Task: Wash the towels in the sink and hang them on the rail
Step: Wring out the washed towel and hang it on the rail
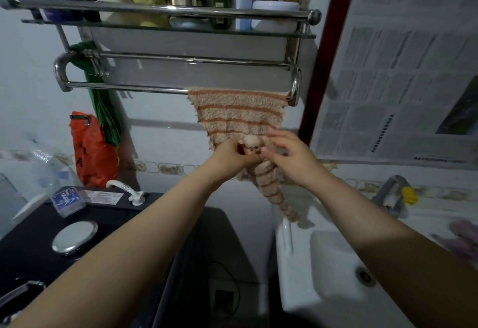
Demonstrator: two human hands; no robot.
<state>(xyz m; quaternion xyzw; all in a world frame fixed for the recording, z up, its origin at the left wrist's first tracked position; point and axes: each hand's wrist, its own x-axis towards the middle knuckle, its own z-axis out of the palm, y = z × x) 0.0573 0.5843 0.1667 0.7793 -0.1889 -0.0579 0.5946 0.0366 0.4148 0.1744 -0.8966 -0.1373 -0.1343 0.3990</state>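
Striped towel (238, 113), peach with orange bands, draped over the right end of the lower rail (124, 87) of the chrome wall rack. Long axis runs downward from the rail; the cloth narrows as it falls, bunched at mid-height, then trails as a twisted tail pointing down and a little right, its tip hanging just above the back rim of the white sink (333, 270).

Left hand (232, 154): grip closed, fingers curled and pinching the bunched middle of the towel. Right hand (287, 154): fingers loosely spread and slightly bent against the same bunch from the right; touching, not clearly clamped, so I read that grip as open. Both forearms reach up from below.

Above the rails, a glass shelf (196, 31) crowded with bottles and jars. Green cloth (103, 100) hangs at the rack's left end, an orange bag (90, 151) below it. Black tabletop (28, 257) at left carries a round metal lid (75, 235) and a small clear box (68, 202). Newspaper sheets (403, 74) cover the surface at right. Grey tap (390, 193) behind the sink.
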